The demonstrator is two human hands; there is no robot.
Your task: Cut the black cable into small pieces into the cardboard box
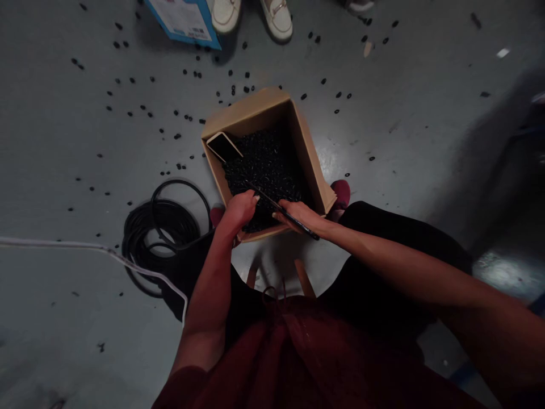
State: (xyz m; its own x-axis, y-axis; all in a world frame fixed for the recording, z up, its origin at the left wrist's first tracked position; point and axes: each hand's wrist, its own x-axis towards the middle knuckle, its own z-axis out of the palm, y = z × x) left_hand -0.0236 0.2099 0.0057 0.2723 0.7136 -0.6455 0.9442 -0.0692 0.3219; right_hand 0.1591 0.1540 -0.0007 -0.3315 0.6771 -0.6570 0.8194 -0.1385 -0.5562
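My right hand (296, 213) is closed around a long, thin knife (303, 228), its dark handle showing behind the palm. The blade slants up and left over an open cardboard box (313, 156). Just left of the blade, my left hand (243, 207) is closed, with the fingers pressed together; whatever they hold is hidden. Below both hands, a heap of small black cut pieces (268, 156) fills the box. A dark phone-like slab with a pale rim (224, 147) leans in the box's far left corner.
A coil of black hose (136, 227) lies on the floor at left, partly behind my leg. A white cable (85, 245) crosses at left. Small black rings (177, 136) litter the floor. Another person's shoes (279, 21) and a blue box (187, 25) are beyond.
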